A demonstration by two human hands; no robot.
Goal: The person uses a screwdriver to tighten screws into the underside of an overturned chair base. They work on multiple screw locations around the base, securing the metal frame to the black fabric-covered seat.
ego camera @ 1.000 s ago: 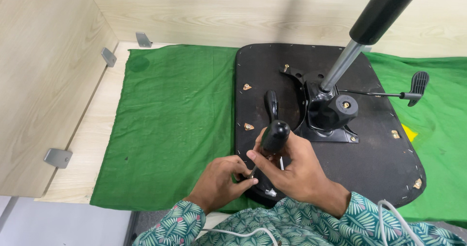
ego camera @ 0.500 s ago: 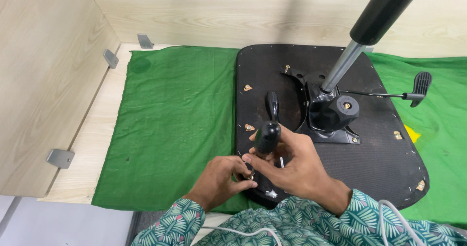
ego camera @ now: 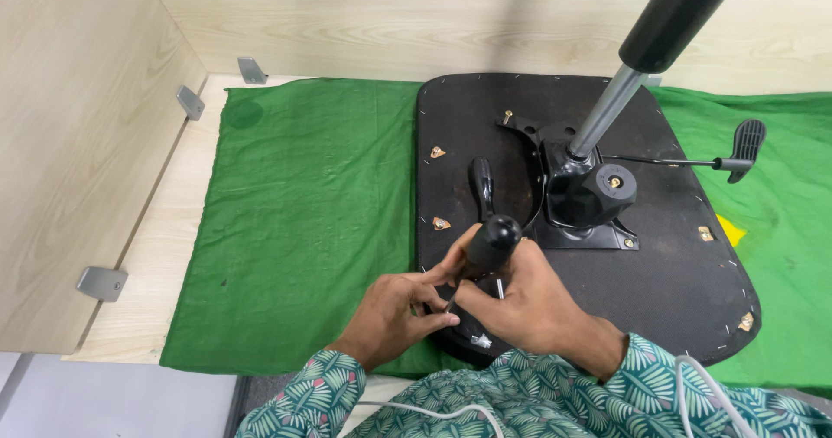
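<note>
Black handle of the screwdriver (ego camera: 487,246) sits in the right hand (ego camera: 529,304), fingers wrapped tight round it. The tool's long axis leans from that handle, up and slightly far-right, down toward the near-left, and its tip drops out of sight between the two hands at the near edge of the seat base (ego camera: 676,291). Left hand (ego camera: 394,315) is right there, fingers pinched closed at the shaft's lower end; what they pinch is hidden. Both hands touch, the left nearer the tip. Just beyond lies a black armrest bracket (ego camera: 481,187), and the gas post (ego camera: 641,65) rises further right, over green cloth (ego camera: 312,213).
</note>
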